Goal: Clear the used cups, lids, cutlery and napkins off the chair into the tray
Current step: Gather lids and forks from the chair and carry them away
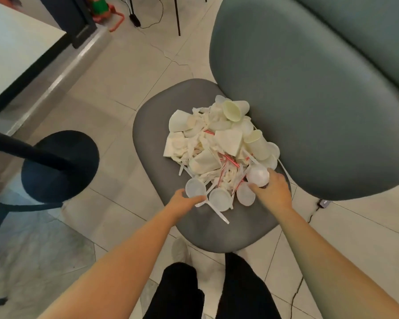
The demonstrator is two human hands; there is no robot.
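Both bare forearms reach forward and down from the bottom of the view, over my black trouser legs (212, 293), toward the grey padded chair seat (152, 139). My left hand (184, 202) grips the near-left translucent plastic lid (195, 189) at its near rim, fingers curled round the edge. My right hand (274, 191) grasps a round white domed lid (258, 175), thumb below and fingers above. Directly ahead of both hands, and touching them, lies the heap of white paper cups, lids, plastic cutlery, red-striped straws and crumpled napkins (219, 148). Its long axis runs away from me, from the near edge of the seat toward the grey-green chair back (309, 100), which rises at right. Three flat lids form the near row; the middle flat lid (219, 199) sits between my hands, and a white plastic utensil (218, 212) points out toward me just beyond it. Upright and tipped cups crowd the far end, nearer the chair back and nearer my right arm. No tray is in view, so I judge that the coming move turns on carrying each held lid out of frame; its direction cannot be told. A black round pedestal base (60, 166) stands on the tiled floor (115, 84) at left, well apart from the seat.
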